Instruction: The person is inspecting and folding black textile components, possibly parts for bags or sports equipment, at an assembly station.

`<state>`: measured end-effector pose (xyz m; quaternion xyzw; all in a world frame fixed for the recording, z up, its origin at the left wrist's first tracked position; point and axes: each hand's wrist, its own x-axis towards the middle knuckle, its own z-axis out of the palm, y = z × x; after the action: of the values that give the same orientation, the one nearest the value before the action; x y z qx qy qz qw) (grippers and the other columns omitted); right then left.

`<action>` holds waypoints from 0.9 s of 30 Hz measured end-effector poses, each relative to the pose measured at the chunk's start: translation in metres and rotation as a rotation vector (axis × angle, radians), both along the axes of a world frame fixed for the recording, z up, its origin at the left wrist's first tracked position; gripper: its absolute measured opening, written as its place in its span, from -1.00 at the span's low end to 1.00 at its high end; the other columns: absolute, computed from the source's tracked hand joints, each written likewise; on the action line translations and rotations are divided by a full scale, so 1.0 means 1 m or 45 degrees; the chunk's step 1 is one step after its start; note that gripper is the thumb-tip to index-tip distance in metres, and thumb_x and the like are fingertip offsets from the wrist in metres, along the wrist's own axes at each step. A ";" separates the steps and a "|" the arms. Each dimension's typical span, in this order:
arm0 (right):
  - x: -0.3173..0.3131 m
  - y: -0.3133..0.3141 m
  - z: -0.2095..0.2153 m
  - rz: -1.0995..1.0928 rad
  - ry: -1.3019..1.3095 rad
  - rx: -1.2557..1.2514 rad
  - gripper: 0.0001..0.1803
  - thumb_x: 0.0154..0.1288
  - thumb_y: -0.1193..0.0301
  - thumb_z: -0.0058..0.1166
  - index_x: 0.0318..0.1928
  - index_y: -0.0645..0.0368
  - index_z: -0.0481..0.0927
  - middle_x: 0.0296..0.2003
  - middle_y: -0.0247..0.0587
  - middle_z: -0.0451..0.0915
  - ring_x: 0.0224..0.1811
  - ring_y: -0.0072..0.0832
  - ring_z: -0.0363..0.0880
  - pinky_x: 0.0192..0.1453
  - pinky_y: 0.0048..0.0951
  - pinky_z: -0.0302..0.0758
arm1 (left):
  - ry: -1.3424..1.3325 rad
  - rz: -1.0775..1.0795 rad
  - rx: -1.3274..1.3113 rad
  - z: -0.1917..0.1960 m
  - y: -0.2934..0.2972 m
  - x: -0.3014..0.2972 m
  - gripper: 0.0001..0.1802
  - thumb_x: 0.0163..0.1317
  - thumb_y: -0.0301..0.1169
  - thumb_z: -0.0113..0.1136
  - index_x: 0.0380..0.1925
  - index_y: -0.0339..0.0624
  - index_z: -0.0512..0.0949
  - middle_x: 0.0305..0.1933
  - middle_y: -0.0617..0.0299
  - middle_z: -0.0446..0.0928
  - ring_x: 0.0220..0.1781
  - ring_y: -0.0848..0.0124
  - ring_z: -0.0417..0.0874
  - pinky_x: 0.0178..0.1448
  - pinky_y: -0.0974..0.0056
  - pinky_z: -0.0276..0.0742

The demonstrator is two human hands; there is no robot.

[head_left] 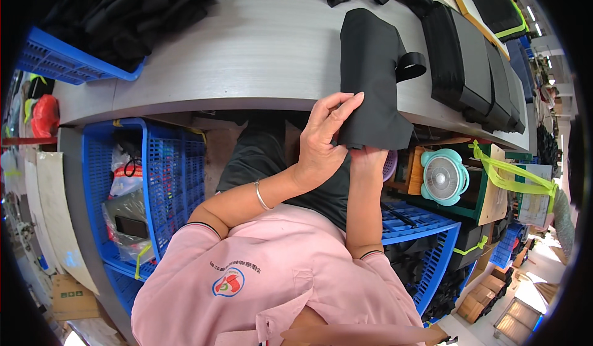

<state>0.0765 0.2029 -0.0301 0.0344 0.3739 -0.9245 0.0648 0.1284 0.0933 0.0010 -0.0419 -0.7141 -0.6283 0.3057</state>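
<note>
A black fabric pouch (370, 68) with a looped strap (412, 66) on its right side is held upright over the table's near edge. My left hand (324, 130) grips its lower left edge, fingertips lying on the cloth. My right hand (369, 154) reaches up into or behind the pouch's lower end. Only the wrist and the base of that hand show, and its fingers are hidden by the fabric.
Stacked black pieces (460, 62) lie on the grey table (247, 43) at right. Black cloth (136, 12) heaps at far left, by a blue basket (80, 62). Below stand a blue crate (176, 179) at left, a small teal fan (445, 177) and another blue crate (426, 219) at right.
</note>
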 end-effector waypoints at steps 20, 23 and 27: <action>-0.006 -0.017 -0.003 -0.034 0.060 0.134 -0.49 0.52 0.12 -0.01 0.29 0.18 0.43 0.17 -0.14 0.56 0.17 -0.27 0.59 0.27 -0.25 0.59 | 0.038 0.054 -0.068 -0.007 -0.011 -0.001 -0.13 -0.09 -0.90 0.15 0.33 -0.13 0.52 0.28 0.11 0.47 0.05 0.37 0.61 -0.13 0.40 0.58; -0.007 -0.015 -0.010 -0.095 -0.007 0.232 -0.50 0.52 0.13 -0.01 0.29 0.19 0.43 0.17 -0.13 0.55 0.19 -0.27 0.57 0.29 -0.23 0.57 | 0.039 -0.107 0.045 -0.007 -0.018 0.003 -0.19 -0.01 -0.82 0.13 0.36 -0.24 0.46 0.34 0.01 0.43 0.09 0.34 0.61 -0.04 0.38 0.58; -0.011 -0.015 -0.028 -0.165 0.088 0.221 -0.53 0.53 0.22 0.01 0.30 0.21 0.42 0.20 -0.13 0.52 0.23 -0.28 0.54 0.34 -0.22 0.52 | 0.012 -0.148 0.007 -0.016 -0.027 0.006 -0.30 0.17 -0.71 0.06 0.39 -0.33 0.40 0.37 -0.10 0.41 0.11 0.29 0.62 0.09 0.36 0.56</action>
<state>0.0650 0.1883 -0.0585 0.0319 0.4518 -0.8915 -0.0111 0.1347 0.0667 -0.0147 -0.0855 -0.7072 -0.6469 0.2722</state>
